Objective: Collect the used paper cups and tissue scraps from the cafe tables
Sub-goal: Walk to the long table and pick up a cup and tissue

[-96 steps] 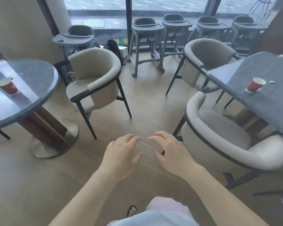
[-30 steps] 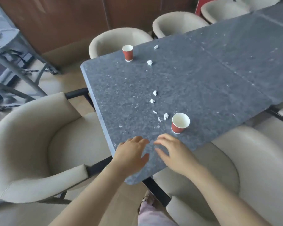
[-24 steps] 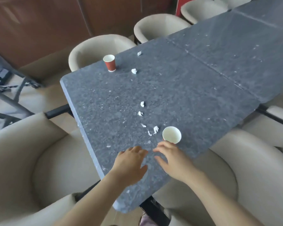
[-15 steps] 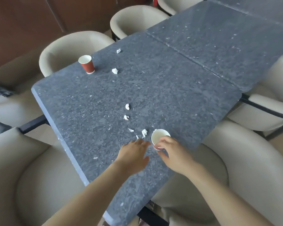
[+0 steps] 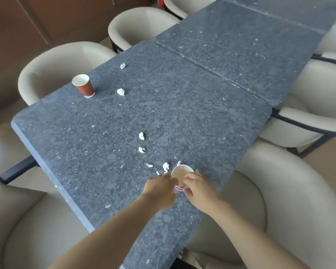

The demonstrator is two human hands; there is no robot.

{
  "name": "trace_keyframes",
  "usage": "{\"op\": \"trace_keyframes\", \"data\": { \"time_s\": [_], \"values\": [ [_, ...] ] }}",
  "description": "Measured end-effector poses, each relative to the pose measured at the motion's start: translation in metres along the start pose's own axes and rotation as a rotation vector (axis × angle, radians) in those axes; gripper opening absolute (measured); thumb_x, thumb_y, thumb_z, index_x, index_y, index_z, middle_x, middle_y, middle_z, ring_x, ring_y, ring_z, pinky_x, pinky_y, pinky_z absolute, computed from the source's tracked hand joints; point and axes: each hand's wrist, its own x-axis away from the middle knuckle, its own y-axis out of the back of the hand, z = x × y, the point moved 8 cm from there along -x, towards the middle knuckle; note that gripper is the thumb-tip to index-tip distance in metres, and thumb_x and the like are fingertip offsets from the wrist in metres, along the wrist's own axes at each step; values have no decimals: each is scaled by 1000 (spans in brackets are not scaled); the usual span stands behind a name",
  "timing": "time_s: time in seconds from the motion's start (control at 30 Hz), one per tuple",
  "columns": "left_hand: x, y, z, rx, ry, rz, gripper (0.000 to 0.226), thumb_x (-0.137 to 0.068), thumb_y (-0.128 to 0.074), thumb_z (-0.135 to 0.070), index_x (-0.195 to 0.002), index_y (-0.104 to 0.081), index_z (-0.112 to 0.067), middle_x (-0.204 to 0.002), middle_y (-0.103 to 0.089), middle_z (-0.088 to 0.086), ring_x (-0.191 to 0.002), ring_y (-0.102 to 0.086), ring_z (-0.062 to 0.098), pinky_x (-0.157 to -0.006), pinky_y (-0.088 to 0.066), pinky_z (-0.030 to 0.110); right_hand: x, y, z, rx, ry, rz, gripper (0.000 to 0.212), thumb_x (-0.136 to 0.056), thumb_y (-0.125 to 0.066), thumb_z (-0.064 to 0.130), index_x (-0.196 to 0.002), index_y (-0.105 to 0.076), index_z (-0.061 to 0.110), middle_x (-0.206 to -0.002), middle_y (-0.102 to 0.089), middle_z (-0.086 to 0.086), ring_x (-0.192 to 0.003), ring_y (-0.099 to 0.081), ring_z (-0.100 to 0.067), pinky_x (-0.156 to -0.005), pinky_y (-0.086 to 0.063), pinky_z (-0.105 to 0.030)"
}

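A red paper cup (image 5: 180,172) with a white inside stands near the front edge of the dark stone table (image 5: 182,105). My right hand (image 5: 199,190) grips its near rim and side. My left hand (image 5: 159,189) lies just left of that cup, fingertips by its wall and holding nothing that I can see. Tissue scraps lie close by, one scrap (image 5: 165,166) beside the cup, a scrap (image 5: 141,149) and another scrap (image 5: 142,135) farther out. A second red cup (image 5: 84,87) stands upright at the far left, with a tissue wad (image 5: 121,91) to its right.
Beige tub chairs ring the table: one chair (image 5: 62,63) behind the far cup, a chair (image 5: 291,200) at my right, another chair (image 5: 23,220) at my left. A second table slab (image 5: 250,35) adjoins at the back right. A brown wall runs behind.
I have come from the room's middle to this table. Both hands reached forward; the right hand took hold of the near cup and the left hand closed in beside it.
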Motion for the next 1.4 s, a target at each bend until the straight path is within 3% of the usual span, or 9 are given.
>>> {"op": "trace_keyframes", "data": {
  "time_s": [0.17, 0.33, 0.5, 0.7, 0.9, 1.1, 1.4],
  "values": [
    [25, 12, 37, 70, 36, -127, 25, -90, -47, -34, -114, -50, -26, -113, -57, 1, -103, -56, 22, -81, -44, 33, -12, 1, 34, -44, 88, -77, 10, -86, -56, 22, -88, -63, 16, -101, -60, 6, -100, -51, -14, -73, -47, -30],
    [56, 9, 82, 139, 107, -203, 33, -90, -45, -38, -123, -44, -32, -126, -47, -5, -114, -48, 17, -84, -42, 33, -28, -5, 78, -82, 205, -117, 8, -84, -60, 18, -83, -66, 13, -94, -63, 3, -94, -54, -19, -71, -48, -34],
    [81, -4, 116, 149, 183, -183, 39, -90, -46, -37, -128, -38, -32, -131, -40, -4, -118, -44, 18, -83, -46, 36, -44, -22, 118, -62, 293, -105, 5, -77, -64, 6, -79, -67, 9, -92, -63, -3, -93, -57, -26, -70, -49, -35],
    [93, -20, 131, 140, 189, -123, 46, -90, -47, -36, -133, -32, -31, -138, -32, -2, -123, -40, 19, -88, -46, 39, -44, -42, 136, 22, 306, -69, 8, -80, -64, 9, -87, -68, 10, -100, -62, -4, -99, -56, -25, -73, -44, -32],
    [83, -7, 129, 146, 159, -218, 54, -89, -49, -33, -136, -23, -32, -142, -22, -3, -118, -44, 20, -78, -50, 34, -42, -35, 129, 16, 255, -62, 20, -83, -61, 14, -102, -63, 11, -112, -56, -1, -108, -49, -20, -80, -46, -34],
    [60, 4, 120, 132, 131, -203, 77, -83, -59, -41, -142, -10, -29, -149, -15, 0, -128, -37, 23, -87, -51, 37, -37, -14, 96, -3, 130, -104, 22, -86, -59, 25, -107, -59, 18, -119, -51, 5, -115, -42, -13, -85, -40, -29],
    [30, 8, 117, 144, 108, -234, 64, -86, -53, -43, -139, -22, -26, -145, -27, -7, -128, -31, 19, -82, -53, 37, -39, -7, 38, 34, -22, -77, 29, -89, -56, 27, -118, -56, 21, -127, -47, 8, -117, -41, -14, -86, -40, -25]
  ]
}}
